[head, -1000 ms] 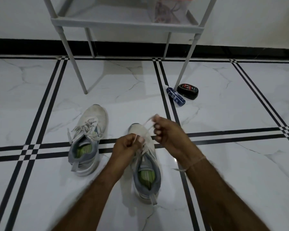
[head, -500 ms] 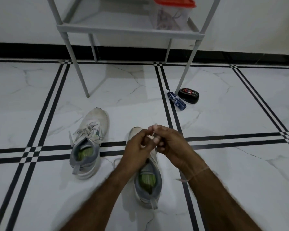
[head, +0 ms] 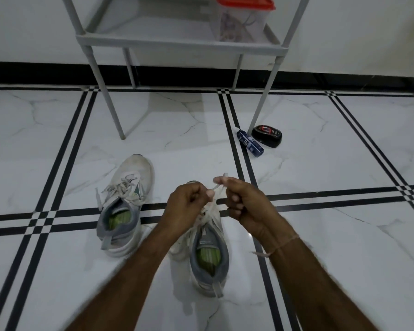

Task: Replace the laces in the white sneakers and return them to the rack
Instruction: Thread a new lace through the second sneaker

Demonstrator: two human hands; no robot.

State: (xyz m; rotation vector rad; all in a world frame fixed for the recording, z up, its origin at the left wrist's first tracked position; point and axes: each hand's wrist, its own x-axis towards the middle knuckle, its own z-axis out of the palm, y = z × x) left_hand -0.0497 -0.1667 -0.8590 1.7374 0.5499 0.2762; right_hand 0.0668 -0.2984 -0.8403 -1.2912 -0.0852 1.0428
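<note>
Dim, bluish indoor light; soft glare on glossy floor; forearms motion-blurred; wide-angle bending of tile lines (strongest at edges).

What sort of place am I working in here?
Probably a home entryway or shoe corner: glossy white marble-look floor tiles, a grey metal shoe rack by the wall, and a black shoe-polish tin beside its leg.

Rack cut off above — sneaker's toe behind hands.

Clear plastic container with orange-red lid, contents unclear. Small dark-blue tube lies flat on white marble-look floor with black double stripes; black oval polish tin just beside it.
</note>
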